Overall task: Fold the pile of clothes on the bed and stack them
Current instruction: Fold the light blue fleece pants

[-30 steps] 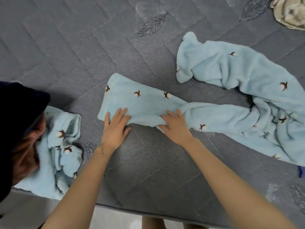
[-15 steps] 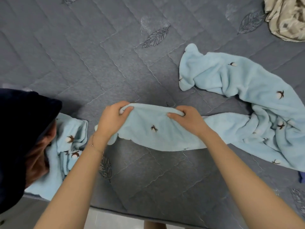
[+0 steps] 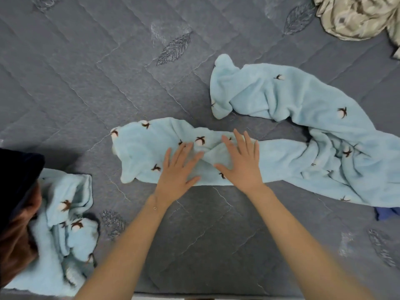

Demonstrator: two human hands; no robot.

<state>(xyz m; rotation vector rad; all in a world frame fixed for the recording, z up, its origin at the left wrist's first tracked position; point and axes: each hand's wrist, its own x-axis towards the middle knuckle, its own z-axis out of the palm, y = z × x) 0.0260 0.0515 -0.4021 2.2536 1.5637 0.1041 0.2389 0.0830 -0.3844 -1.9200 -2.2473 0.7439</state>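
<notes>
**A:** Your left hand is lying flat on the pants, fingers straight and spread wide, gripping nothing.

**B:** Your right hand is doing the same just beside it: palm down, fingers fanned, pressing on the fleece. Your two hands are sitting near each other but apart, with a creased ridge of fabric rising between them.

**A:** The pants are lying on the bed, light blue with small brown-and-white sprigs. You are pressing on the near leg, which is stretching left, its cuff lying beyond your left hand.

**B:** The other leg is lying farther back, to your right, its end curling over. Both legs are joining in a rumpled bunch at the right edge of the view.

**A:** A second blue piece in the same print is sitting crumpled at your left, near the edge of the bed, well apart from the pants.

**B:** A beige cloth is lying bunched at the far right corner, and a scrap of dark blue is peeking out just under the pants on your right.
</notes>
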